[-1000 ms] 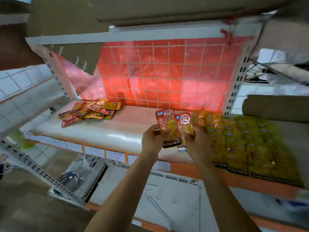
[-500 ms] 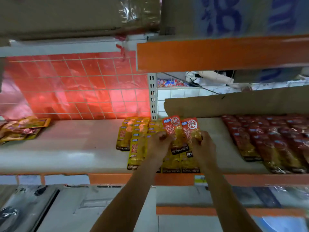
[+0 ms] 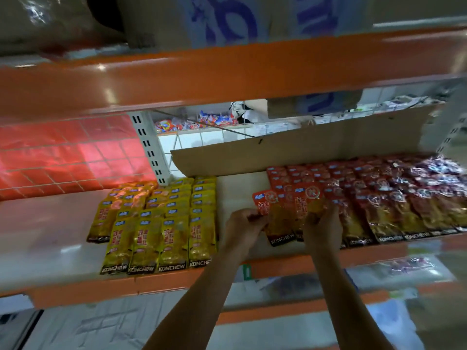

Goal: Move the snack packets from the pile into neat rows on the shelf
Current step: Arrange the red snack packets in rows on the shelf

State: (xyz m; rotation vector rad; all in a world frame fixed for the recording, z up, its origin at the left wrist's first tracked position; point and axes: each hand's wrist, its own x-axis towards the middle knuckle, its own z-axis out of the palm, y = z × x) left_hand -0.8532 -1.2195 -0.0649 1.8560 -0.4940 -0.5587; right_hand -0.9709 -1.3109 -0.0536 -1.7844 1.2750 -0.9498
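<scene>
1. Seemingly mid-placement: left hand (image 3: 243,224) pinches a red packet (image 3: 278,223) by its edge; right hand (image 3: 321,227) clasps a second packet (image 3: 307,200).
2. Both packets overlap the red rows (image 3: 394,205) at their left margin, likely to extend them; yellow rows (image 3: 161,223) lie apart along the shelf (image 3: 232,190).

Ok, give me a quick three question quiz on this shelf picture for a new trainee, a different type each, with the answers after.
1. True or false: the left hand and the right hand each grip red packets at the left end of the red rows.
2. Multiple choice: where do the yellow rows lie from the hands? A, on the person's left; B, on the person's right; C, on the shelf above.
3. Fill in: the word printed along the packets' bottom edge is ____.
Key: 1 true; 2 A; 3 KONCHEW.
</scene>
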